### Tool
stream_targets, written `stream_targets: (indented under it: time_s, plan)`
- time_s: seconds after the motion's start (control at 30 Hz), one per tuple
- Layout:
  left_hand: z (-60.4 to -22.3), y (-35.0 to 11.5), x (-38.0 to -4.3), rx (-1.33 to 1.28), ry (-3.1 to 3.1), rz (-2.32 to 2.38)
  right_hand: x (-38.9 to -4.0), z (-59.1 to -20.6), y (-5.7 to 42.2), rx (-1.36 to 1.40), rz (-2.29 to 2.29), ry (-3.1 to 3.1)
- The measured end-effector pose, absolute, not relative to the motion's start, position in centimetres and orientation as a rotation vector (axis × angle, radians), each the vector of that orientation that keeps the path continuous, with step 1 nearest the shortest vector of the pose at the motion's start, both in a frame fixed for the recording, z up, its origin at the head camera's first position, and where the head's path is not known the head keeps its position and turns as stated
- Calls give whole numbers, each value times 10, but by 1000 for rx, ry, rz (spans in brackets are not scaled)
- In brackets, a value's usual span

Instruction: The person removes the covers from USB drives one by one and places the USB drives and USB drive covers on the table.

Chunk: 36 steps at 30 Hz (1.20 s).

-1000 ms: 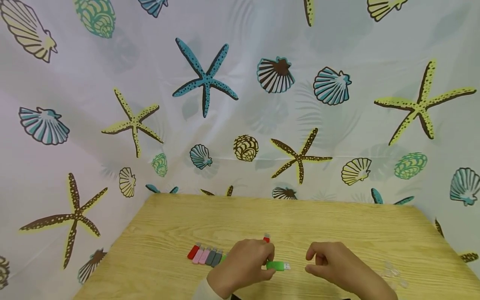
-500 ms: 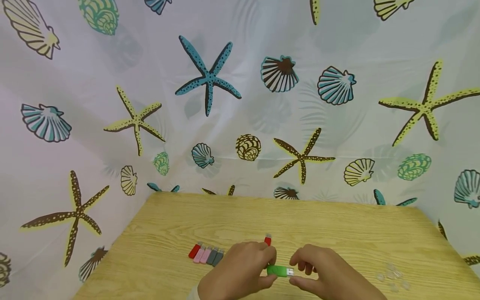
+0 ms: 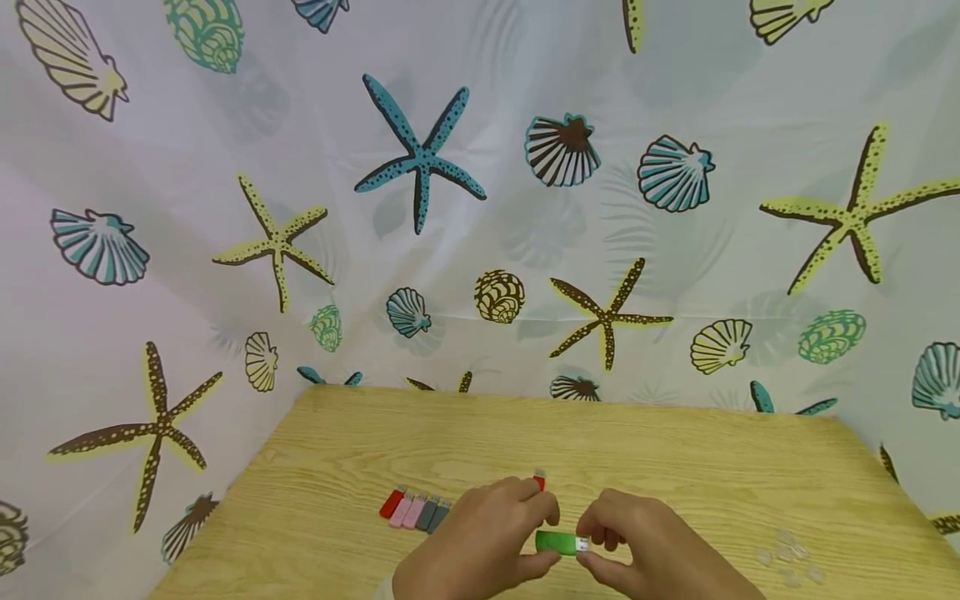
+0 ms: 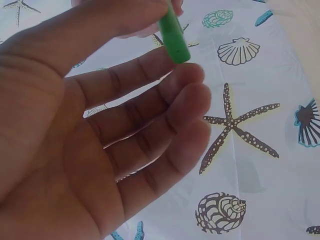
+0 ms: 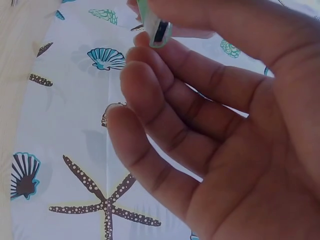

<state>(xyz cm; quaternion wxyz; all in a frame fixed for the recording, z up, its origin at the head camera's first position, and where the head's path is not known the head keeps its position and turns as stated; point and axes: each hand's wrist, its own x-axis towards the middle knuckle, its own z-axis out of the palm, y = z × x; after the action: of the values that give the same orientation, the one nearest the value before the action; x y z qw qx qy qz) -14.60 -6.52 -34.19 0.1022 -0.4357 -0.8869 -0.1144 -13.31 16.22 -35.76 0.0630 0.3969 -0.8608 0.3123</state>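
Between both hands lies a green USB flash drive, its metal plug pointing right. My left hand pinches the green body between thumb and forefinger; its other fingers are loosely bent. At the plug end, my right hand pinches with thumb and forefinger. In the left wrist view the green drive's end sticks out past the left thumb. A clear, see-through cover seems to surround the plug in the right wrist view, though the thumb hides part of it.
Left of the hands, a row of flash drives holds a red one, pink ones and grey ones. A red flash drive lies beyond the left hand. Several small clear pieces are on the wooden table. A patterned curtain encloses it.
My right hand has moved left to the drive's plug end and now pinches it. The left hand keeps its hold, with the drive shifted slightly down. The view has shifted a little.
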Motion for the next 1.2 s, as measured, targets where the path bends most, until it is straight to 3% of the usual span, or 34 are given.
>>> stream_targets:
  time_s: [1.2]
  plan:
    - [-340, -61, -145, -1432, -2581, -389, -129, -357, 157, 1270, 987, -2483]
